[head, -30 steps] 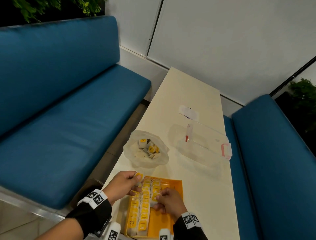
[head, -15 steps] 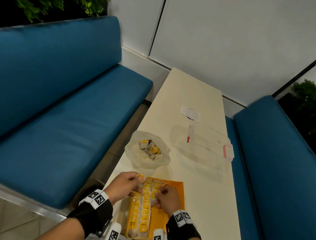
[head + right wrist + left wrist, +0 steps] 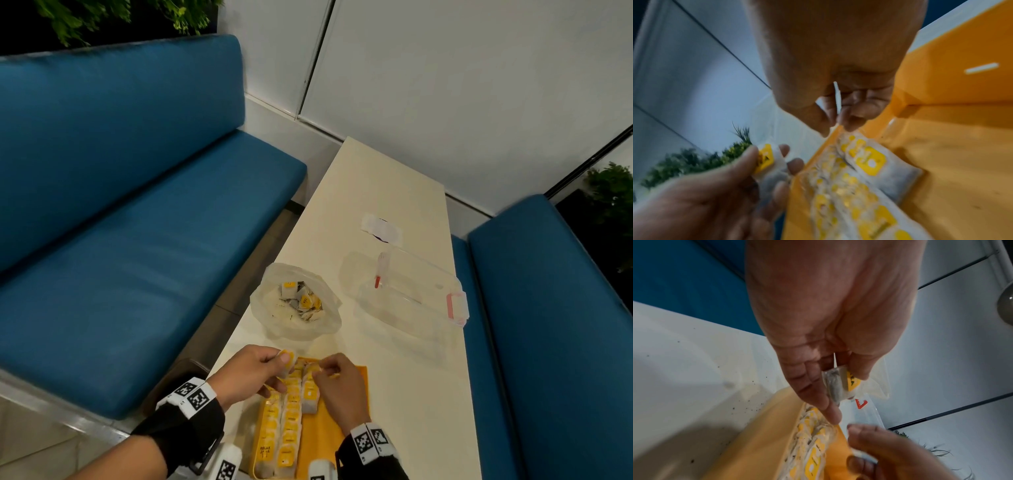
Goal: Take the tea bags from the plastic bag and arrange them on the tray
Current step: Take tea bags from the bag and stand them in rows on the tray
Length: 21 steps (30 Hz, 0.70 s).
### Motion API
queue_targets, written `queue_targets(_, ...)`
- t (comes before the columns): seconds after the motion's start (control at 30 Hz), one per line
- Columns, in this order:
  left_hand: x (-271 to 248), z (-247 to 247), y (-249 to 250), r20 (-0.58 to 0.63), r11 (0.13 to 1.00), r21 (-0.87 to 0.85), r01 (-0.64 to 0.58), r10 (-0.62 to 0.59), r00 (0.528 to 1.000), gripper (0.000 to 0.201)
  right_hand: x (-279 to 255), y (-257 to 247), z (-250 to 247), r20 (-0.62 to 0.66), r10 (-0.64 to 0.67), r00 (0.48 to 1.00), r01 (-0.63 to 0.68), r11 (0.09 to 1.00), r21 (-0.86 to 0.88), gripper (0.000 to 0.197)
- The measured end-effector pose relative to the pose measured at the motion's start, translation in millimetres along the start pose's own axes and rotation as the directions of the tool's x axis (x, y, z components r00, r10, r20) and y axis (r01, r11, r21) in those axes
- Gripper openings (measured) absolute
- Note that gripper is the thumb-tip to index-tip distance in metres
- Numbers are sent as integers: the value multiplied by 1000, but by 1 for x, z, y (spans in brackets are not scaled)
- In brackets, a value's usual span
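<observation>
An orange tray point(image 3: 356, 380) lies at the near end of the white table, with rows of yellow-labelled tea bags point(image 3: 291, 421) along its left side. My left hand point(image 3: 279, 371) hovers over the tray's far left corner and pinches one tea bag point(image 3: 287, 361) between thumb and fingers; the left wrist view shows this tea bag point(image 3: 849, 382) clearly. My right hand point(image 3: 323, 366) is curled at the far end of the third row, its fingertips point(image 3: 826, 129) pinching something small and whitish, seemingly a tea bag's edge. Beyond the tray stands the open plastic bag point(image 3: 270, 308) with more tea bags inside.
A clear plastic box point(image 3: 411, 298) with red latches sits to the right of the bag. A white packet point(image 3: 380, 228) lies farther up the table. Blue benches point(image 3: 137, 274) flank the narrow table on both sides, and the table's left edge runs just beside the tray.
My right hand has moved from the middle of the third row up to the tray's far end. The left hand keeps its tea bag at about the same spot.
</observation>
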State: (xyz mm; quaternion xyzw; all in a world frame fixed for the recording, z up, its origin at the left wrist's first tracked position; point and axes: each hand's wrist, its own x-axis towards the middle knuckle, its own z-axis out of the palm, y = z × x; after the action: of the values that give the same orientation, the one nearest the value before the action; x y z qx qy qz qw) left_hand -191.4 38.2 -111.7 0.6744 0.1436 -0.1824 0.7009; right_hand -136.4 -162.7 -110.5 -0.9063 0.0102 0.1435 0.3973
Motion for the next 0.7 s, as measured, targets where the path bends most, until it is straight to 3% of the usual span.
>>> queue_targets(0.1,-3,5,8,61,999,28,-36,34,998,32,-8,-17,-9,122,-111,986,79,967,243,22)
queue_targets(0.27,-6,14,18,130,997,22,-70,66,989,31,-10,-27,-14,127,-171,977,134,957,257,10)
queue_targets(0.4,-5,13,15,86,985,121,-124,114,990,15,-10,-30,-18,84,-153,985,125,955,268,5)
queue_targets(0.57,-3,11,13,75,981,137,-136,126,989,10,-10,-35,-19,123,-146,982,100,943,317,3)
queue_targets(0.7,0,0,9,-44,983,141,-118,125,991,20,-7,-32,-29,137,-117,984,65,940,336,5)
